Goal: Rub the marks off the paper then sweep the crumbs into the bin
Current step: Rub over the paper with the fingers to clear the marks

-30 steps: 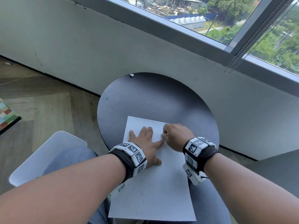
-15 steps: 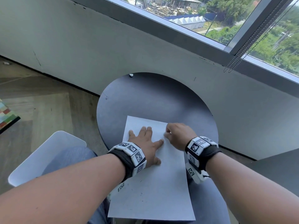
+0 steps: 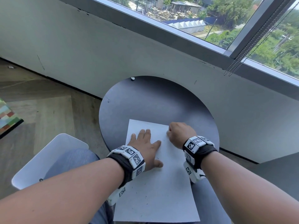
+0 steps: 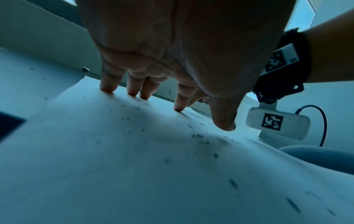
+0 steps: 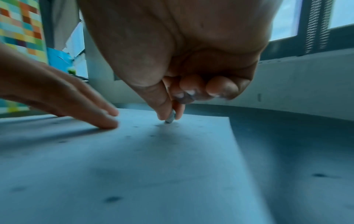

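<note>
While left hand (image 3: pixel 145 147) lies spread on paper (image 3: pixel 155 191) — right hand (image 3: pixel 179 134) pinches eraser (image 5: pixel 170 117), upright.

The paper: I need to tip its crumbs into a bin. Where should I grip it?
Probably pinch the paper at its near edge, coming from below: that end overhangs the table, so fingers can slip under. Elsewhere it lies flat, pressed by the left hand.

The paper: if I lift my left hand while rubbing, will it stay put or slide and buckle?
Probably it would slide: the paper is one thin sheet on a smooth dark table. It looks floppy, rippling between the left hand fingertips. The eraser pinched by the right hand drags near the far edge, so buckling seems likely.
</note>
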The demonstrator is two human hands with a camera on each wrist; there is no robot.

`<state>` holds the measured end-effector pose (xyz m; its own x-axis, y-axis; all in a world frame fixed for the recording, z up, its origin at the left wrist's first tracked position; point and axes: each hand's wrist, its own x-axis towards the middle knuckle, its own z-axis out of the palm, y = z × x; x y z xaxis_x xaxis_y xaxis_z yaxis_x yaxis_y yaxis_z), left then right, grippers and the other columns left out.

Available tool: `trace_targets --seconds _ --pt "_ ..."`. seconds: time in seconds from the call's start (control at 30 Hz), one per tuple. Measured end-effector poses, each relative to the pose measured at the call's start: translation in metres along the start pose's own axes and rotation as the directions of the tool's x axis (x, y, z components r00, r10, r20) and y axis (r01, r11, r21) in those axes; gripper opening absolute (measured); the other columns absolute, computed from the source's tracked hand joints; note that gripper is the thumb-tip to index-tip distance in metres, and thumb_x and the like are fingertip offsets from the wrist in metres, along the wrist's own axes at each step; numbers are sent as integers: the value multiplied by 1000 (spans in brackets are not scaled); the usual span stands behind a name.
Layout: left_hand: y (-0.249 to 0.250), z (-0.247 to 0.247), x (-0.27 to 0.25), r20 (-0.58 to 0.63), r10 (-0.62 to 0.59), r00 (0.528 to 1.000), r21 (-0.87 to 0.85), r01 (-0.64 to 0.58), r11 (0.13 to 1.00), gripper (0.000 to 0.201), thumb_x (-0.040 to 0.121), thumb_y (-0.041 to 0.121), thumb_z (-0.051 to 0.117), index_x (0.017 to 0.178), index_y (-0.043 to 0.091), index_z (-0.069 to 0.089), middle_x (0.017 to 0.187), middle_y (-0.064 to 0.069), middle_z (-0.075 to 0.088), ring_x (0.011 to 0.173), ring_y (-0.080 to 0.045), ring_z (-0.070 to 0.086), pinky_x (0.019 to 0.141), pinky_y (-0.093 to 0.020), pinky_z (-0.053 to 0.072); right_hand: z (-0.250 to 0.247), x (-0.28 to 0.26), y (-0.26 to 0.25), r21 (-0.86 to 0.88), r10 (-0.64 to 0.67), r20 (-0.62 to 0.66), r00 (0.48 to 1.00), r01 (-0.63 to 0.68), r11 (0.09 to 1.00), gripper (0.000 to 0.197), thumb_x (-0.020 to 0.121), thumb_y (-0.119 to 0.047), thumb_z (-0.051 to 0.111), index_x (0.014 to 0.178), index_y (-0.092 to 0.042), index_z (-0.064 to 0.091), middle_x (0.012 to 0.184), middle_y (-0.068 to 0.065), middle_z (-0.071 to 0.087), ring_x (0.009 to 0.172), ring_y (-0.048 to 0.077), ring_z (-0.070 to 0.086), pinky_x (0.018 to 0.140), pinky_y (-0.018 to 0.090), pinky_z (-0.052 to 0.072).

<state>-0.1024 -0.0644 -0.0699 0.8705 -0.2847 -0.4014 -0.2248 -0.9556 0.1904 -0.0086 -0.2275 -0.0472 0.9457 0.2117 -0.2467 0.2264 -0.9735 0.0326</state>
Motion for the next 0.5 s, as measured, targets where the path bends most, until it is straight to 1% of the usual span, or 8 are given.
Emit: trace_targets --seconds 0.1,0.2,0.27,0.33,0.4,0.5 --pt "-3 -1 -1 -27 16 999 -1 -16 1000 82 92 67 50 159 37 15 165 -21 -6 153 -37 -6 123 -56 7 2 -8 -24 19 -103 1 995 103 995 17 94 -31 47 92 -19 58 99 5 65 90 31 60 71 35 46" --pt "-5 0 -2 -47 15 999 19 -15 1000 84 91 67 51 160 37 14 165 -22 -2 153 -38 -3 123 -54 9 3 -5 -44 51 -163 36 986 161 986 19 93 -32 50 94 -18 62 96 5 67 91 30 61 74 35 52" --pt "-6 0 -2 -45 15 999 38 -14 999 83 91 70 48 160 40 12 165 -21 -3 153 -39 -4 123 -54 9 0 4 -42 50 -120 44 992 118 992 19 91 -30 49 89 -16 61 95 7 67 88 32 61 71 34 51" --pt "-7 1 0 -35 10 999 52 -8 999 81 91 73 45 158 46 9 166 -19 -5 153 -40 -6 123 -56 7 -5 13 -29 44 -22 56 998 20 999 17 90 -28 48 83 -15 57 95 9 65 83 34 60 66 31 46" --pt "-7 1 2 -27 -2 1000 59 3 998 80 90 75 43 157 49 8 167 -17 -7 152 -42 -8 122 -59 6 -10 20 -13 53 65 56 996 -68 996 17 89 -26 47 81 -15 55 94 10 64 79 33 60 62 30 42" --pt "-5 0 3 -12 -8 1000 64 9 998 79 90 74 44 157 50 8 167 -16 -8 152 -43 -9 121 -61 6 -13 23 -1 37 131 35 991 -132 991 19 92 -26 47 79 -15 53 96 11 64 78 33 58 63 29 41"
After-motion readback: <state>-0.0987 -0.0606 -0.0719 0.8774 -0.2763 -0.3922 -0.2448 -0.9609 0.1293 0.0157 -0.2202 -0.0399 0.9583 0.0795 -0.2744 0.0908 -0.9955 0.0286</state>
